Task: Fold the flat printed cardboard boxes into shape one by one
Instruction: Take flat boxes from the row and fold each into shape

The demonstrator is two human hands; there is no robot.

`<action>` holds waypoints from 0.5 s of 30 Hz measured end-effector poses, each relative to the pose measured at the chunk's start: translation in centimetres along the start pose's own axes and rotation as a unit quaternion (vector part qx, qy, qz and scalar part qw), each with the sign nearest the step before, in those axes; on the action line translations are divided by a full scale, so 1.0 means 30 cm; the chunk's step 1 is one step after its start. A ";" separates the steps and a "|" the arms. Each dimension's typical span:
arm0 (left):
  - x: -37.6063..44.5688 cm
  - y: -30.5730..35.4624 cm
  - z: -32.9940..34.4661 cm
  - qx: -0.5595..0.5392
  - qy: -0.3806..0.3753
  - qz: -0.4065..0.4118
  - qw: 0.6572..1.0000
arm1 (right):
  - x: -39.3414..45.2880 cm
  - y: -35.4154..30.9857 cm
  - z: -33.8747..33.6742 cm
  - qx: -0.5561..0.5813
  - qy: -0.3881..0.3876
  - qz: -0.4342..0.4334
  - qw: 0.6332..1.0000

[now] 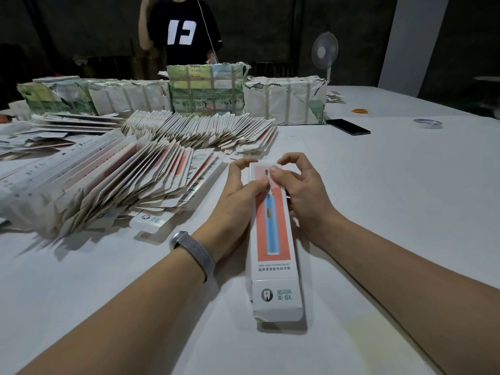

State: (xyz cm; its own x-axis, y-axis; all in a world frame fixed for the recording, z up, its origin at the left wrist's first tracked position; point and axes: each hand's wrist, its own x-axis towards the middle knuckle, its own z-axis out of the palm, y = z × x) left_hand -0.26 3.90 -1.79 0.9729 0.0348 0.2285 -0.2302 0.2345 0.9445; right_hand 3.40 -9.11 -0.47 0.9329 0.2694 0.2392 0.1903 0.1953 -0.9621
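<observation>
Long toothbrush box (273, 239), already folded into a tube, lying lengthwise on the white desk (392, 212), near end toward the camera, far end between both hands. Printed face up: orange panel with a blue toothbrush, tooth logo and "X·SL" on the near flap.

Left hand (238, 196) on the box's left side near the far end, grip closed on the box, thumb pressed on the top face, fingers curled over the far corner. Metal mesh wristband (193, 253) on the left wrist.

Right hand (303, 190) on the box's right side, grip also holding the box: thumb on the top face just beside the left thumb, forefinger arched over the far end flap, remaining fingers curled along the right wall.

To the left, fanned stacks of flat boxes (108, 182) leaning in rows, a second row (200, 131) farther back, loose flat ones just beside the left wrist. Behind these, wrapped bundles (205, 87) lined along the far part of the desk. At right, well apart from the hands: a dark phone (349, 126), a tape roll (427, 123), orange rubber bands (361, 111). Standing fan (324, 52) behind the bundles. Across the desk, a person in a black shirt (184, 28) with white print.
</observation>
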 end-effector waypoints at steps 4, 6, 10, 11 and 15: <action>-0.001 0.003 0.006 0.009 0.009 0.002 1.000 | -0.001 0.003 0.005 0.011 0.003 -0.007 1.000; -0.003 0.005 0.008 0.013 0.007 -0.003 1.000 | 0.002 0.006 0.005 0.013 0.013 -0.014 1.000; 0.000 0.008 0.003 0.028 0.003 -0.010 1.000 | 0.008 0.015 0.001 0.008 0.021 -0.012 1.000; 0.003 0.008 0.002 0.027 0.006 -0.013 1.000 | 0.008 0.016 0.001 0.005 0.020 -0.012 1.000; 0.005 0.011 0.001 0.008 0.005 -0.014 1.000 | 0.009 0.017 0.003 -0.006 0.015 -0.010 1.000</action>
State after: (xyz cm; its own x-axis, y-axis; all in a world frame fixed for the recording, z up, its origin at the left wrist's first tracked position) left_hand -0.20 3.95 -1.43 0.9790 0.0383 0.2003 -0.2038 0.2200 0.9540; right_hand 3.72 -8.85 -0.87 0.9374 0.2378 0.2544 0.2121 0.1896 -0.9587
